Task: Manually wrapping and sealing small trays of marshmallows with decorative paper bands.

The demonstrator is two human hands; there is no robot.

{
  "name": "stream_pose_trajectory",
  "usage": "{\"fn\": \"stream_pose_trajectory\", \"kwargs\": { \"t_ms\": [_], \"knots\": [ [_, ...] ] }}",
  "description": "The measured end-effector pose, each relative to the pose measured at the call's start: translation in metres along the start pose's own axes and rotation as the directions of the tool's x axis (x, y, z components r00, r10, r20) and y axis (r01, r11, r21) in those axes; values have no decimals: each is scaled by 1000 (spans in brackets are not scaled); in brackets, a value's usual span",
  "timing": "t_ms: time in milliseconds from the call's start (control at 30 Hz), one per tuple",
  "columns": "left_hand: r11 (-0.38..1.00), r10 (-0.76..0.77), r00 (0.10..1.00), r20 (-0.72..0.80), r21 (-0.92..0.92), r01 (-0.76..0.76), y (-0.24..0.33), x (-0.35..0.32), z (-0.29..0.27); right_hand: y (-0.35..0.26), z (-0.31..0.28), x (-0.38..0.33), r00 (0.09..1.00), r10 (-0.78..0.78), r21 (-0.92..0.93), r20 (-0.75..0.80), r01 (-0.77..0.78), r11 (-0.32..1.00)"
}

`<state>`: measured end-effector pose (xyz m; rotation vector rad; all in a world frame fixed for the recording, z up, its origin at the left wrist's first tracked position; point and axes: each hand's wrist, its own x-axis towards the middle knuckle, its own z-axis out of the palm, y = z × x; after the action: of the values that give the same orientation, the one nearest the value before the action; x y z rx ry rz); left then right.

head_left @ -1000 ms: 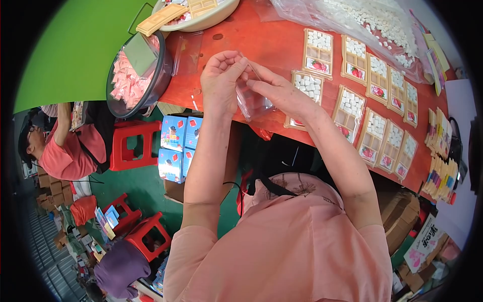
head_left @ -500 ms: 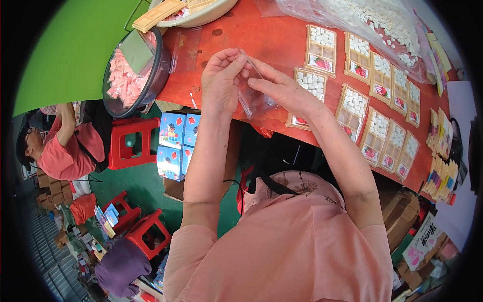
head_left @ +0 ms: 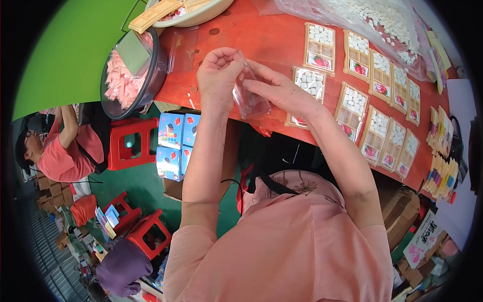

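We pinch a small clear plastic bag (head_left: 250, 98) between both hands above the near edge of the red tabletop (head_left: 266, 40): our left hand (head_left: 217, 75) has its grip clamped on the bag's top edge, and our right hand (head_left: 282, 90) clamps it from the right. Rows of tan compartment trays holding white pieces (head_left: 352, 103) lie to the right; a dark round bowl of pink pieces (head_left: 126, 75) sits far left.

What I can't make out from up here

My left hand (head_left: 217, 75) curls its fingertips over the top edge of the clear bag (head_left: 250, 98), so whether its mouth is open or sealed I can't tell. The cream bowl (head_left: 193, 11) and the sack of white pieces (head_left: 372, 15) are cut off at the top edge, and the far end of the desk (head_left: 274, 35) runs out of the picture.
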<state>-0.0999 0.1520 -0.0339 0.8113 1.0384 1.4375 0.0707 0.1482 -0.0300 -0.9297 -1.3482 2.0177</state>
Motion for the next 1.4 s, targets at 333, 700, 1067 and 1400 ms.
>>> {"fn": "stream_pose_trajectory", "kwargs": {
  "t_ms": [333, 700, 1067, 1400],
  "knots": [
    [993, 95, 969, 229, -88, -77, 31, -9, 26, -17, -8, 4, 964, -262, 418, 54, 217, 882],
    [946, 267, 881, 390, -281, -162, 68, 8, 26, -64, -53, -31, 880, -428, -145, -204, 405, 903],
    [919, -77, 994, 71, -382, 98, -34, 70, -47, -65, -168, -62, 611, -389, -724, -690, -595, 349],
    [900, -62, 993, 96, -426, 98, -41, 63, -40, -49, -173, -18, 497, -379, -576, -780, -808, 125]
  ]
}}
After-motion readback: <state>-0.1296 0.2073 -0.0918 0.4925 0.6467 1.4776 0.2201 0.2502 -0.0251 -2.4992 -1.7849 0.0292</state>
